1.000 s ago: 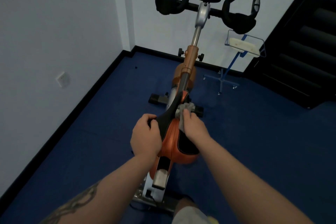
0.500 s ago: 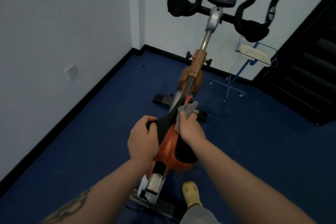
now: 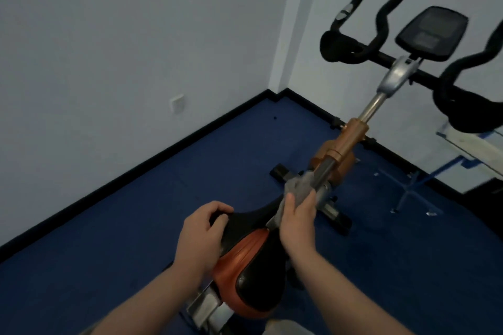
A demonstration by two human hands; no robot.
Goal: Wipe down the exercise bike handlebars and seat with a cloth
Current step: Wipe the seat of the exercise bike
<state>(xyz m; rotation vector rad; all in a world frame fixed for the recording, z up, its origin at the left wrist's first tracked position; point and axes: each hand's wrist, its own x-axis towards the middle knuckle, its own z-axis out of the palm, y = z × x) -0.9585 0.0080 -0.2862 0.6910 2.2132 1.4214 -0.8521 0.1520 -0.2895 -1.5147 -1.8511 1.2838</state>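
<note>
The orange and black bike seat (image 3: 250,261) fills the lower middle of the head view. My left hand (image 3: 202,228) grips the seat's left side, fingers curled over its black edge. My right hand (image 3: 298,221) holds a grey cloth (image 3: 298,189) pressed against the narrow front nose of the seat. The black handlebars (image 3: 351,47) rise at the upper right, with a dark console (image 3: 431,32) between them and padded rests on both sides. Neither hand touches the handlebars.
Blue carpet (image 3: 136,253) covers the floor, bounded by white walls with black skirting. A wall socket (image 3: 177,103) sits on the left wall. The orange and silver handlebar post (image 3: 353,136) stands ahead. A blue-legged stand with a white tray (image 3: 468,144) is at the right.
My right hand slid the cloth forward along the seat toward its nose. The camera swung left, so the bike now sits further right. My left hand kept its grip.
</note>
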